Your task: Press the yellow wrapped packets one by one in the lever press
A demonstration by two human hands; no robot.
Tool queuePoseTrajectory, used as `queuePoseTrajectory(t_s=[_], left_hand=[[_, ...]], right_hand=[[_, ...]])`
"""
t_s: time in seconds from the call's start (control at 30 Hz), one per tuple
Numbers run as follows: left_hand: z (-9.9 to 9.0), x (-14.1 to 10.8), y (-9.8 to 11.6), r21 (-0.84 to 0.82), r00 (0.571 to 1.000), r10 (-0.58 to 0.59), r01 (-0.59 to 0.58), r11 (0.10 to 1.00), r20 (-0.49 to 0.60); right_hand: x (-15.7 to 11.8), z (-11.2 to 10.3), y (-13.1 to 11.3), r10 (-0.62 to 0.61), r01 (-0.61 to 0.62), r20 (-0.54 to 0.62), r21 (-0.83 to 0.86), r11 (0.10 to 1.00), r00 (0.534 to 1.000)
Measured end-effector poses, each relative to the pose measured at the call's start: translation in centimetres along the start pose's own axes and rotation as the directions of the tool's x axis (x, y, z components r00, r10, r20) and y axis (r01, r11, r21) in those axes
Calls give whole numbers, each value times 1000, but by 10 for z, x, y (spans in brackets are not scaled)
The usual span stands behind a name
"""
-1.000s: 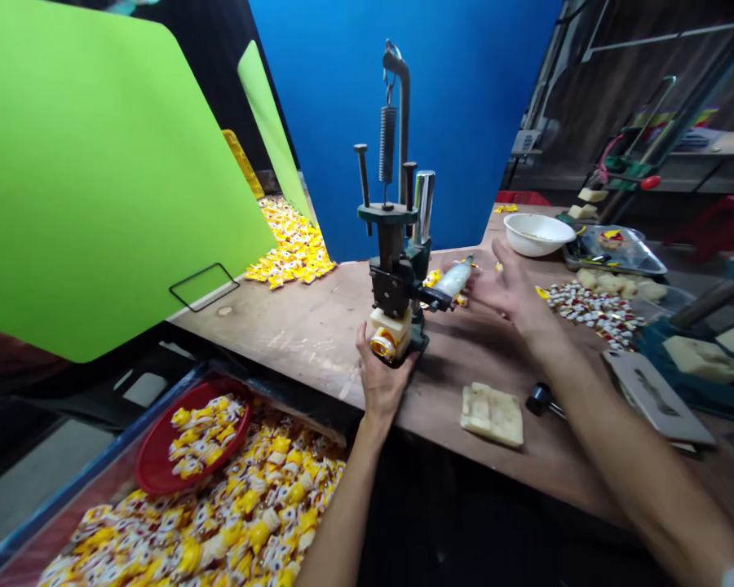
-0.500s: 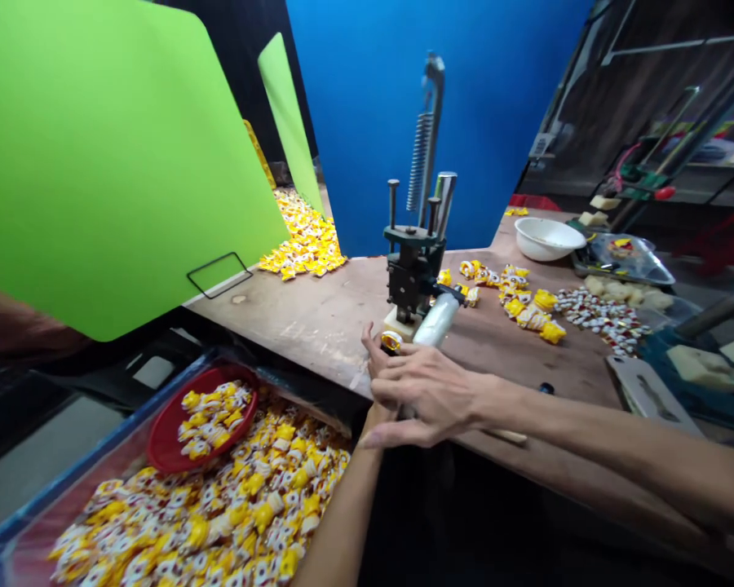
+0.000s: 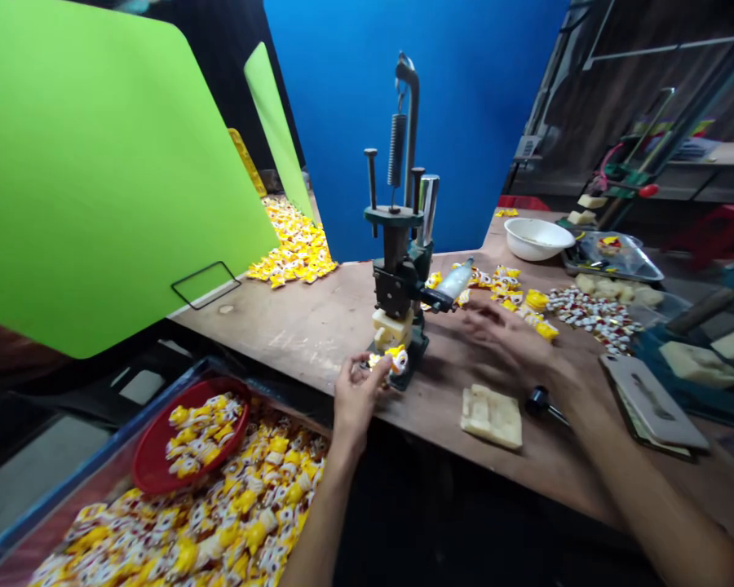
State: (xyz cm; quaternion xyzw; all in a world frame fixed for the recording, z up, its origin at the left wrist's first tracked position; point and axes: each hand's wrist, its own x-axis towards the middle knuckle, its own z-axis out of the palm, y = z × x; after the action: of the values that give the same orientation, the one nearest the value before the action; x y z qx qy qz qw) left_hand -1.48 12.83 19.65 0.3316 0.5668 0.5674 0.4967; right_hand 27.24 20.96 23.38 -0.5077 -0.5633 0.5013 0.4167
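While the left hand (image 3: 355, 399) has its grip clamped on a small yellow-and-white wrapped piece (image 3: 396, 359), right at the foot of a dark green bench press (image 3: 395, 244), the right hand (image 3: 505, 342) hangs blurred above the counter (image 3: 294, 342), its grip apart, fingers spread, nothing in it. The wrapped piece sits just in front of a cream block (image 3: 392, 326) on the press base. The press stands upright, with a coil spring (image 3: 396, 151) hanging from its curved arm and a lever ending in a clear plastic sleeve (image 3: 456, 281) pointing right, just beyond the right hand and not touching it.

Farther right on the counter lie a scatter of yellow wrapped pieces (image 3: 507, 289), a heap of red-and-white wrapped pieces (image 3: 593, 314), a white bowl (image 3: 537, 238) and a metal tray (image 3: 642, 261). Nearer the right hand rest a cream foam block (image 3: 490, 416) and a black-headed tool (image 3: 541, 401). Below the left hand, a blue-edged bin (image 3: 79, 471) is heaped with wrapped pieces, and a red plate (image 3: 143, 444) sits on top holding more. Another yellow pile (image 3: 290, 244) lies beyond a green panel (image 3: 98, 163), in front of a blue backdrop (image 3: 465, 106)
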Motion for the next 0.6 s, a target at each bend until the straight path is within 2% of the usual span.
queuePoseTrajectory(t_s=[0.03,0.07,0.13,0.17,0.2,0.23,0.27,0.3,0.37,0.4,0.43,0.47,0.5,0.53,0.6], left_hand=[[-1,-6,1,-125,980,-147,164,978,132],[1,-11,2,-207,931,-254,311,927,263],[9,-19,5,-260,813,-367,513,818,451],[13,-22,6,-256,773,-391,563,785,500],[16,-24,8,-250,756,-401,581,774,517],[17,-24,9,-247,766,-394,568,785,507],[13,-22,10,-245,801,-374,525,815,468],[5,-17,11,-238,856,-339,450,861,391],[-21,4,12,-162,965,-220,242,957,142],[-38,20,13,-58,991,-132,131,990,-13],[-54,40,15,61,988,-37,47,997,-152],[-69,61,17,185,968,30,17,983,-248],[-82,83,20,284,956,48,38,958,-291],[-92,104,23,373,950,25,98,923,-312],[-105,140,33,514,947,-76,235,825,-311]], right_hand=[[-21,6,2,-13,15,94,-13,1000,995],[-39,14,2,-35,38,195,-15,999,980],[-63,31,-2,-93,98,339,1,995,936],[-70,38,-2,-123,132,365,0,991,923],[-72,43,-1,-150,170,370,-22,985,917],[-70,43,3,-171,208,359,-68,976,918],[-66,38,9,-184,240,340,-129,962,922],[-59,27,16,-194,262,298,-206,943,935],[-41,-12,29,-218,257,141,-414,873,966],[-32,-37,35,-237,217,32,-533,817,971],[-22,-63,40,-259,153,-73,-641,752,963],[-13,-88,45,-277,81,-160,-718,692,948],[-4,-111,50,-284,19,-219,-760,649,933],[4,-128,54,-276,-23,-252,-775,631,928],[16,-150,62,-240,-60,-280,-757,651,930]])
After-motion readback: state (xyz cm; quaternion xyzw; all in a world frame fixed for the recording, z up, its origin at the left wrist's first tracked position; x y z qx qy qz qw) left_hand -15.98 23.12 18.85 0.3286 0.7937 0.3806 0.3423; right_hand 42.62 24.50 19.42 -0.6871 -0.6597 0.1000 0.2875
